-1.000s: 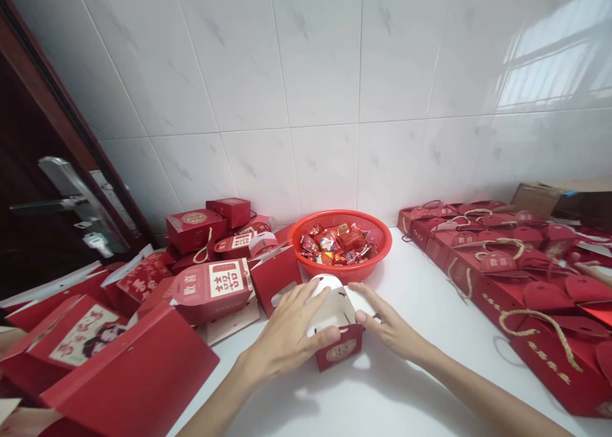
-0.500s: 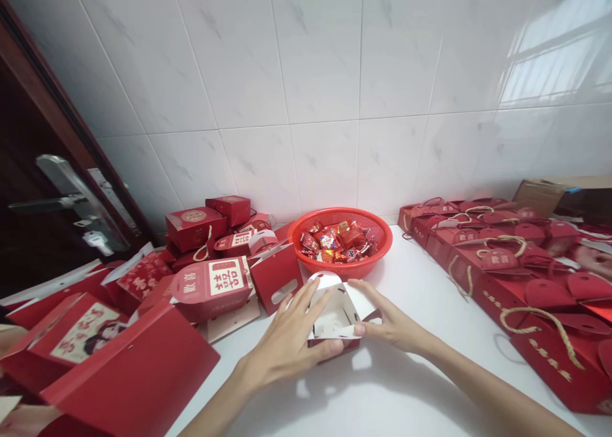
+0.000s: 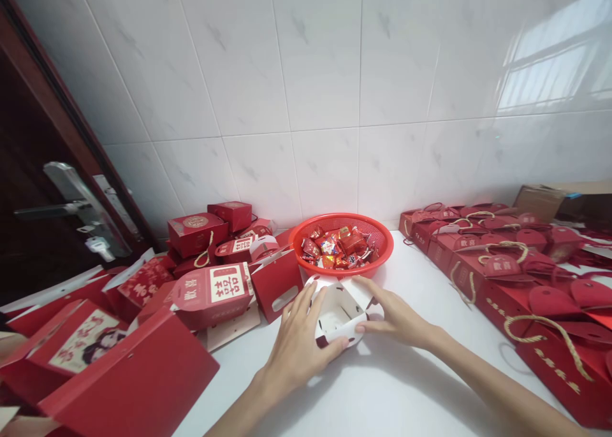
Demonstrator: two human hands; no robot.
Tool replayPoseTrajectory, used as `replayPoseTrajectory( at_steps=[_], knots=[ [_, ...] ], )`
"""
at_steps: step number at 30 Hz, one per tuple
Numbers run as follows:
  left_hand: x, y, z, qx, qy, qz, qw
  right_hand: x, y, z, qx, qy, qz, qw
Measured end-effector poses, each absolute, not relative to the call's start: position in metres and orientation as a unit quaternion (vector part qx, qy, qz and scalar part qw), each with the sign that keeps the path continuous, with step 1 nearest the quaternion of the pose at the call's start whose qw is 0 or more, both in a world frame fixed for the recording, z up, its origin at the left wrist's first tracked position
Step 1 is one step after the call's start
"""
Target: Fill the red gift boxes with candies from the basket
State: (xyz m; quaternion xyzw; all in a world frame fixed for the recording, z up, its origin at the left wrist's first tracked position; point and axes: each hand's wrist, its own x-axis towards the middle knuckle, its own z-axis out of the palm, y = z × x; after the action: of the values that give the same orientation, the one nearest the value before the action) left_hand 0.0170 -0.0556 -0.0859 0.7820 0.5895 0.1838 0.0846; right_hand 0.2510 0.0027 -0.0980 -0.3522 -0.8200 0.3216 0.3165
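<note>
A small paper gift box [image 3: 336, 311] stands on the white table with its top uncovered, showing a white inside. Its flaps are spread outward, white side up. My left hand [image 3: 300, 344] is around the left side, fingers along the far left edge and thumb at the near edge. At the right corner, my right hand [image 3: 399, 316] has its thumb and fingers on either side of a flap. Just behind the box stands a red plastic basket [image 3: 297, 258] of wrapped candies [image 3: 342, 244].
Red gift boxes and bags [image 3: 210, 293] are heaped on the left. Rows of closed red boxes with rope handles [image 3: 497, 265] line the right side. A cardboard box [image 3: 540, 198] sits at the far right. Behind are a tiled wall [image 3: 325, 169] and a door handle [image 3: 52, 211].
The box has turned slightly between my hands, and its near flap now leans outward with the white side showing. The view has shifted a little.
</note>
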Motion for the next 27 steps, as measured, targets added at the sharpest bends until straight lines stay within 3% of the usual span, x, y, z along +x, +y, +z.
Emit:
replayPoseTrajectory(
  at_steps=[3,8,15,18,23,27],
  knots=[
    [0.026,-0.057,-0.089,0.776,0.599,0.187,0.069,0.257,0.007,-0.084,-0.381,-0.831,0.241,0.325],
    [0.022,-0.064,-0.073,0.781,0.584,0.2,0.098,0.256,0.029,-0.043,-0.411,-0.787,0.156,0.433],
    [0.018,-0.009,0.016,0.784,0.514,0.305,0.166,0.23,0.107,-0.023,-0.416,-0.714,0.239,0.51],
    [0.03,0.048,0.03,0.817,0.499,0.214,0.194,0.22,0.132,-0.038,-0.453,-0.671,0.26,0.525],
    [0.059,0.123,0.003,0.861,0.455,-0.107,0.2,0.22,0.148,-0.059,-0.491,-0.627,0.308,0.521],
    [0.071,0.148,-0.024,0.827,0.489,-0.19,0.202,0.225,0.147,-0.06,-0.469,-0.602,0.345,0.546]
  ],
)
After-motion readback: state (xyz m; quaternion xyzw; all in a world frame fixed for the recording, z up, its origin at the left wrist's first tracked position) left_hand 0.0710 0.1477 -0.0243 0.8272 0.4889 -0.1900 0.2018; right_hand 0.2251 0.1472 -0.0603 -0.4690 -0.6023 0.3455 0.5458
